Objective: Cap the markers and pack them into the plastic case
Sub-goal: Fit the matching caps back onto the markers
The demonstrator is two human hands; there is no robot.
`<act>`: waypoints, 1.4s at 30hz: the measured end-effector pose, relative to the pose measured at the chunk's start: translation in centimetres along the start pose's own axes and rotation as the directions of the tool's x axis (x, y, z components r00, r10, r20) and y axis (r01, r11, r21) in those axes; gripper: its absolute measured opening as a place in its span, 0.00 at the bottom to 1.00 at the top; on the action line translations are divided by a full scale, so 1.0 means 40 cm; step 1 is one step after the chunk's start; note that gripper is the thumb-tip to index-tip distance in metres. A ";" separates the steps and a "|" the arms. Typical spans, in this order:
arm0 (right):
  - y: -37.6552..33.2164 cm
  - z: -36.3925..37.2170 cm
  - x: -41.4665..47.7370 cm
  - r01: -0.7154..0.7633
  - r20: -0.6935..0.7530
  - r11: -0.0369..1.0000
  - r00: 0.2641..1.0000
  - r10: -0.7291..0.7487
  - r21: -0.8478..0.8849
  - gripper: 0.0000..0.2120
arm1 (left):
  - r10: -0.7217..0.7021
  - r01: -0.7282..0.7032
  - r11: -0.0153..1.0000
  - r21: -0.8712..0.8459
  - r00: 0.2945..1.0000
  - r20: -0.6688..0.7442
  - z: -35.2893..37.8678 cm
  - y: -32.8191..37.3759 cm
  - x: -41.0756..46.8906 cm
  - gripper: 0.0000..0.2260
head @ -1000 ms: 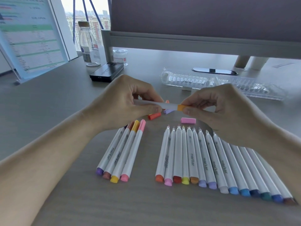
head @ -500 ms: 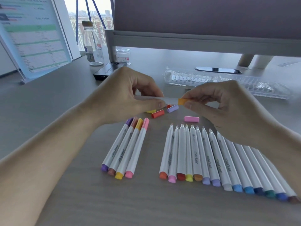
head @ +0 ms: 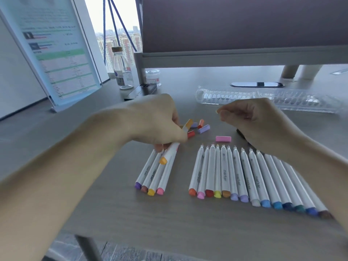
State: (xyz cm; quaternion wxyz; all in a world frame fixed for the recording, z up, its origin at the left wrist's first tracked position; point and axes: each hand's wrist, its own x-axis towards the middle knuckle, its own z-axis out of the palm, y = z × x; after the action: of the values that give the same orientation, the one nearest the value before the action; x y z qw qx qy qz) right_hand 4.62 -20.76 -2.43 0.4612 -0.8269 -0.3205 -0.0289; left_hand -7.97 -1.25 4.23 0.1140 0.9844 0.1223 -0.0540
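My left hand (head: 156, 125) grips a white marker (head: 172, 150) with an orange cap (head: 188, 123) on its tip, tilted just above a group of several capped markers (head: 153, 175). My right hand (head: 252, 121) hovers apart from it, fingers loosely curled and holding nothing. A long row of uncapped markers (head: 237, 174) lies side by side to the right, partly under my right forearm. Loose caps lie behind them: a pink cap (head: 223, 138), a purple cap (head: 204, 129) and a red cap (head: 190, 134). The clear plastic case (head: 293, 100) lies open at the back right.
A monitor (head: 244, 25) on its stand (head: 257, 84) rises behind the case. At the back left stand a glass bottle (head: 122, 72), a small jar (head: 153, 77), a black device (head: 143, 90) and a document holder (head: 56, 53). The desk's front edge (head: 188, 242) is near.
My right hand pushed the orange cap onto the marker and let go, drawing back to the right. My left hand swung the capped marker down toward the capped group.
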 end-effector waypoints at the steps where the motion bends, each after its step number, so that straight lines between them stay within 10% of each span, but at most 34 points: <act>1: -0.001 0.000 -0.001 -0.002 0.004 1.000 1.000 0.002 0.003 0.06 | -0.023 0.023 1.000 0.014 0.999 0.026 0.006 0.011 -0.005 0.13; 35: -0.007 -0.002 -0.005 -0.044 0.067 0.999 0.997 0.044 0.000 0.06 | 0.024 -0.027 0.996 0.086 0.999 0.034 0.067 -0.014 0.010 0.19; 42: -0.007 -0.004 -0.005 -0.069 0.063 0.998 0.996 0.069 -0.001 0.06 | 0.048 -0.053 0.998 -0.016 0.976 -0.214 0.027 -0.038 0.056 0.13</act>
State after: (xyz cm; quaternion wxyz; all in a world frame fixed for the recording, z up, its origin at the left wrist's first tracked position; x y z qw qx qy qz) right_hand 4.34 -20.87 -2.20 0.4522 -0.8376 -0.3061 0.0131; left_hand -6.29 0.42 2.56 0.1122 0.9860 0.1095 0.0562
